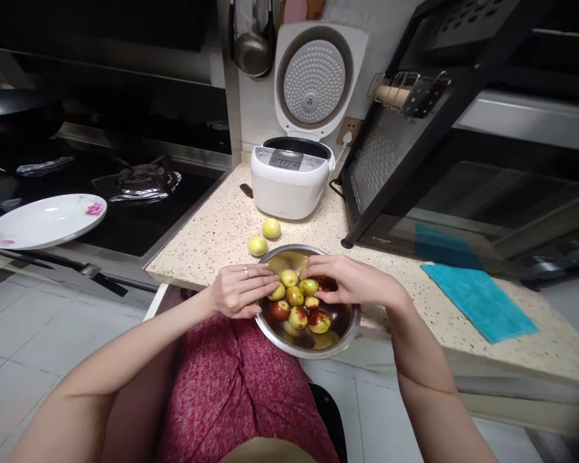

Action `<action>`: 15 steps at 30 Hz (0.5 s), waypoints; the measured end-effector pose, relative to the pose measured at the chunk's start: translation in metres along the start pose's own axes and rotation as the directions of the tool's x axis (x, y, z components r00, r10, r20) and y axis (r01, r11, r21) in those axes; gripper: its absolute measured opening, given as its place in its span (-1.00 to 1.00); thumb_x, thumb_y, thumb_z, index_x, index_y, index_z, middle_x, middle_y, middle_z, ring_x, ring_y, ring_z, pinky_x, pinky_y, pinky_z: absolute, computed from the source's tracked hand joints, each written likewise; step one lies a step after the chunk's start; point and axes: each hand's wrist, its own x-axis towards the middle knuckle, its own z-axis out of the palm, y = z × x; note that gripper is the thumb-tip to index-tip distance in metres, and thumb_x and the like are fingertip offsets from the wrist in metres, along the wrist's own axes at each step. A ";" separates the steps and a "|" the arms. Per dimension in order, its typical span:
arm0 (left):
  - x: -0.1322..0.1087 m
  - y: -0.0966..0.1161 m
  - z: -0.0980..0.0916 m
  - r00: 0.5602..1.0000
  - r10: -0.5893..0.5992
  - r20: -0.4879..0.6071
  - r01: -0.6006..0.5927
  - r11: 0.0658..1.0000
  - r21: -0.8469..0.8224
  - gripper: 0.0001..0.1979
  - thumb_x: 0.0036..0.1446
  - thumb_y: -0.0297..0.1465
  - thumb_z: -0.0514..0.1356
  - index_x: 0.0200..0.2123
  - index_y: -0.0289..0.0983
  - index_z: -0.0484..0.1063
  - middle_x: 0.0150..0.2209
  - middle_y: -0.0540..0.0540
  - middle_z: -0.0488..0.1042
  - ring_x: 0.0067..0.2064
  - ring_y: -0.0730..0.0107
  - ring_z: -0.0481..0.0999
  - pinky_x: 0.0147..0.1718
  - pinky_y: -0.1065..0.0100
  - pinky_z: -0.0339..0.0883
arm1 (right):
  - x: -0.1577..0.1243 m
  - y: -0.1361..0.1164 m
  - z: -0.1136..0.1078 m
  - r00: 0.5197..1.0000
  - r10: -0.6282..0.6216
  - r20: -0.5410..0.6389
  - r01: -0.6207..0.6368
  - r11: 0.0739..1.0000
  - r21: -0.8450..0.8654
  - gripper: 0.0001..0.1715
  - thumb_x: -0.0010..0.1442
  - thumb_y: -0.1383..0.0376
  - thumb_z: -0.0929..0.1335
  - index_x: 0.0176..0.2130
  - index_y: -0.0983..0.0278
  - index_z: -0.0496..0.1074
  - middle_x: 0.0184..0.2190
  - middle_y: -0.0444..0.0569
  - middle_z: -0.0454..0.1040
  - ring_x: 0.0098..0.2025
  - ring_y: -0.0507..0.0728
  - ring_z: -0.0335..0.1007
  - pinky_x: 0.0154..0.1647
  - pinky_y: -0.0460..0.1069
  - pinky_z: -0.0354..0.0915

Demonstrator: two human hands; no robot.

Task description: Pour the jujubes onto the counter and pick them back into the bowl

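A metal bowl [340,344] at the counter's front edge holds several fresh jujubes [298,317], some yellow-green and some with red-brown patches. My left hand [244,292], with a ring on one finger, rests over the bowl's left rim. Its fingers stretch flat toward the fruit, and the fingertips touch a jujube at the left. From the right side my right hand [342,278] reaches into the bowl. Its thumb and fingers curve round a green jujube [309,287] among the others; some fingertips are hidden. Two yellow-green fruits [257,245] lie on the counter just behind the bowl.
A white rice cooker [289,186] stands open behind the bowl. To the right are a black oven [463,193] and a teal cloth [480,302]. At the left, a white floral plate [43,222] sits by the gas stove [142,180]. Ladles [252,53] hang at the back.
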 end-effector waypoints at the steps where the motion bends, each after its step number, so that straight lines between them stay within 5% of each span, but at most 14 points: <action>1: -0.001 0.000 0.001 1.000 -0.001 -0.001 0.001 1.000 -0.002 -0.42 0.46 -0.18 -0.20 0.11 -0.42 0.47 -0.03 -0.20 0.65 0.06 0.21 0.64 0.04 0.14 0.60 | 0.000 -0.002 0.001 1.000 0.010 -0.002 -0.010 1.000 -0.014 -0.70 0.23 0.39 0.40 -0.01 0.31 0.52 -0.07 0.07 0.51 -0.09 0.19 0.50 -0.02 0.05 0.40; 15: -0.010 -0.002 0.010 1.000 -0.019 0.021 0.020 0.999 -0.033 -0.38 0.46 -0.15 -0.26 0.23 -0.35 0.38 0.07 -0.19 0.59 0.20 0.24 0.54 0.12 0.12 0.55 | -0.002 0.003 0.000 0.986 -0.152 -0.064 0.152 0.988 0.003 -0.77 0.35 0.39 0.37 -0.04 0.27 0.58 -0.06 0.05 0.56 -0.02 0.14 0.50 0.05 0.02 0.39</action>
